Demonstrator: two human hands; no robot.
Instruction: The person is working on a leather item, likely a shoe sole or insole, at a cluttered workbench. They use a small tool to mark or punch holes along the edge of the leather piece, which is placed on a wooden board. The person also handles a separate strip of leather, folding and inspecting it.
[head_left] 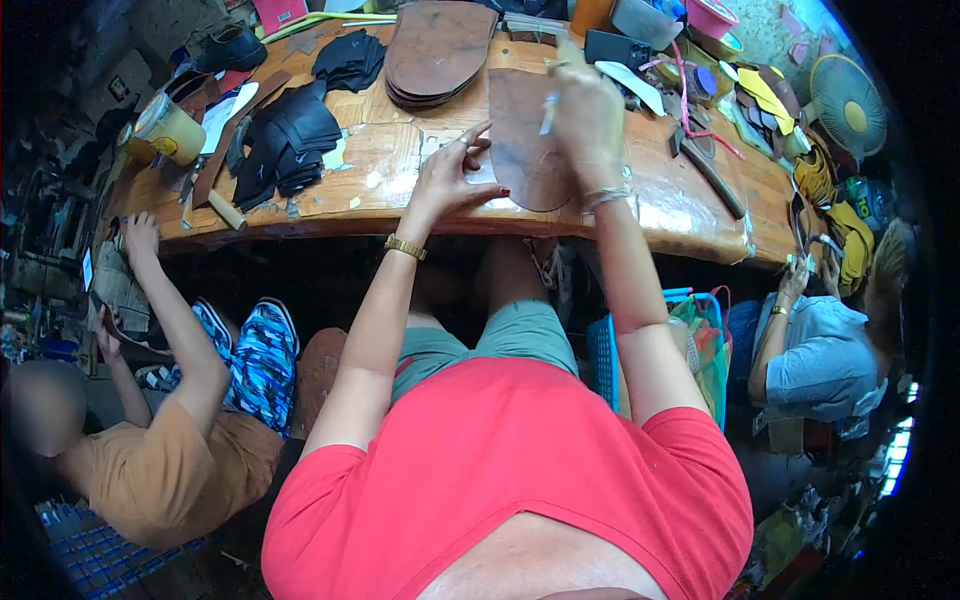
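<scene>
A flat brown leather piece [522, 140] with a rounded near end lies on the wooden table [380, 190] in front of me. At its left edge is my left hand [455, 178], fingers and thumb spread apart, the thumb tip touching the leather. My right hand [588, 115] is over the piece's right side, blurred by motion. Its fingers look curled round a slim, pale tool [548, 114], whose kind I cannot make out. Just beyond lies a stack of similar brown leather pieces [440, 50].
Black leather pieces [285, 140] are piled to the left, near a jar of yellowish stuff [168, 128]. A hammer [712, 175] lies at the right, before scraps and a fan [848, 105]. Co-workers sit on both sides, one in an orange-brown shirt [190, 470], one in grey-blue [820, 350].
</scene>
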